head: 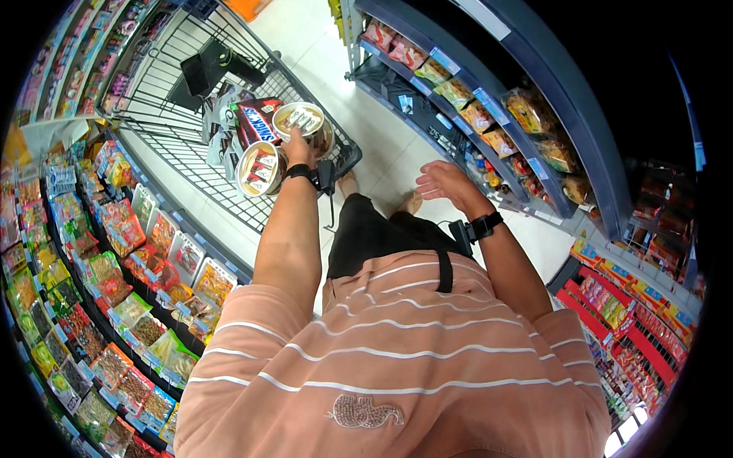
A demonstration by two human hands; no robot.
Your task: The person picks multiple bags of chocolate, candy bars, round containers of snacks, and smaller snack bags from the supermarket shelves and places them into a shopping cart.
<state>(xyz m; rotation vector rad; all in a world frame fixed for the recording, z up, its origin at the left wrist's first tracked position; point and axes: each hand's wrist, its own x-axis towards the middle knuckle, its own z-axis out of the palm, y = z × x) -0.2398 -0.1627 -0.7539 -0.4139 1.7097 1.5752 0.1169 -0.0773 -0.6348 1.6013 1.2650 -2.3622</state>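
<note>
My left hand (299, 150) reaches over the near end of a wire shopping cart (189, 172), between two round tubs with clear lids. Its thumb side touches the upper tub (298, 118); the other fingers are hidden, so its grip cannot be told. The lower tub (260, 169) sits just left of the wrist, with red and white packets under its lid. Part of a third tub (326, 140) shows behind. Beside them are a dark Snickers bag (255, 120) and grey-white plastic packages (220, 140). My right hand (444, 183) hangs empty in the air, fingers loosely extended, right of my legs.
Farther inside the cart are a black flat object (196, 74) and a dark cylindrical item (243, 66). Curved shelves of bagged snacks (109, 275) line the left. A dark shelf unit (487, 103) with packaged food stands right, and a red display rack (615, 309) lower right.
</note>
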